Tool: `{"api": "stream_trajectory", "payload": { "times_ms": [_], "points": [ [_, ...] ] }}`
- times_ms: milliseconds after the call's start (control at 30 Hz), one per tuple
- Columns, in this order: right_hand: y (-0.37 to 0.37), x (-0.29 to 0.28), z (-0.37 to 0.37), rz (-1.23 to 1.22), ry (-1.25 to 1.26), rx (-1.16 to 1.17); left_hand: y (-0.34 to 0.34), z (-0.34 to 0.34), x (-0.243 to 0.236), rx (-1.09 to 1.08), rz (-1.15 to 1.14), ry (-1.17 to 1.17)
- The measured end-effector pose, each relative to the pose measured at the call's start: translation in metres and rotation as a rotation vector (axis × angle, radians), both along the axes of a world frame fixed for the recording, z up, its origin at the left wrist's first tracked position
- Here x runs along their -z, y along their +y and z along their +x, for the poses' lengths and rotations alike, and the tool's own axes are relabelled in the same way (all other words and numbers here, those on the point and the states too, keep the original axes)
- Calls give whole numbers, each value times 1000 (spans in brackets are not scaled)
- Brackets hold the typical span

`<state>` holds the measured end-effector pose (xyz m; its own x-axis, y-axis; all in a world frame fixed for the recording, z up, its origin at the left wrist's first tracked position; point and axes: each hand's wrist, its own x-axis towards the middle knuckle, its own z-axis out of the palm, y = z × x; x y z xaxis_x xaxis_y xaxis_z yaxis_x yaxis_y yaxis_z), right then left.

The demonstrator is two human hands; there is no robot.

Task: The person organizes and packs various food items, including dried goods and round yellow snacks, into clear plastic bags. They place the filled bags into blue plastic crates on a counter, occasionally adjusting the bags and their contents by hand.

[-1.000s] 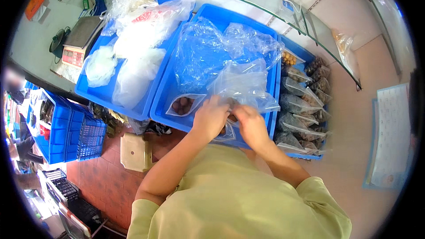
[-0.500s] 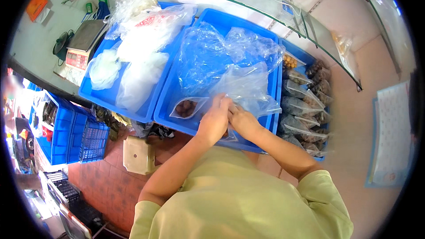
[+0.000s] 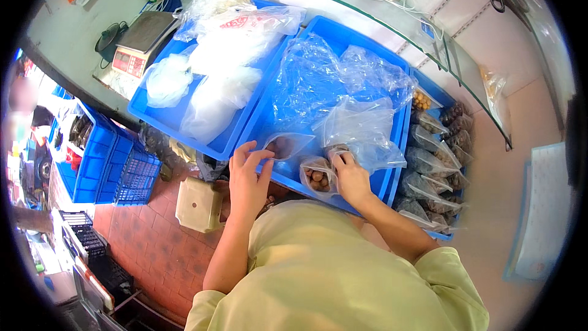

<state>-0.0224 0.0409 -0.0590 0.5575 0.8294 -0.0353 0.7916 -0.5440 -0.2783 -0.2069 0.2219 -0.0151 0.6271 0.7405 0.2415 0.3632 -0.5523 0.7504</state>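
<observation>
My right hand (image 3: 351, 175) grips the top edge of a clear plastic bag (image 3: 318, 178), which stands open-mouthed with round brown nut-like pieces inside. My left hand (image 3: 248, 175) is apart from that bag, fingers spread and holding nothing that I can see. Just beyond its fingertips lies a second clear bag (image 3: 300, 143) with similar brown pieces. Both bags are in the near part of a blue tray (image 3: 260, 129). Past my right hand, flat clear zip bags (image 3: 358, 124) lie in a pile, and crumpled clear plastic (image 3: 309, 79) covers the tray's far part.
Left of this tray, another blue tray (image 3: 147, 116) holds white plastic bags (image 3: 223, 95). At the right, filled bags (image 3: 429, 153) sit in rows in a blue container. A scale (image 3: 144, 37) stands at the far left. A glass shelf edge (image 3: 367, 15) crosses above; a beige stool (image 3: 199, 205) stands below.
My left hand has left my right hand and moved left, its fingers spreading. The bag in my right hand now shows its open mouth and brown contents. The view has shifted slightly.
</observation>
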Motion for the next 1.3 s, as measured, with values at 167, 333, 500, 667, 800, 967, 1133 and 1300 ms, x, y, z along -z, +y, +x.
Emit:
{"api": "stream_trajectory", "payload": {
  "times_ms": [167, 333, 500, 667, 800, 967, 1133, 1300],
  "points": [
    [-13, 3, 5, 178, -11, -56, 2, 6, 12, 40, -222, 64],
    [-6, -1, 6, 97, -69, -29, 0, 16, 24, 83, -243, -1],
    [-3, 0, 14, 139, -149, 5, 6, 17, 35, 41, -375, -104],
    [18, -64, 4, 560, -204, -298, 8, 19, 28, 42, -323, -105],
    [88, -85, -9, 518, -196, -543, 7, 28, 19, 36, -368, -115],
    [51, -74, 1, 277, 73, -436, 10, 29, 20, 31, -372, -106],
    [28, -50, -28, -17, 6, -435, 2, 35, 23, 56, -270, -149],
    [17, -55, -31, -411, 70, -466, -23, 23, -3, 20, 18, -13]
  ]
}}
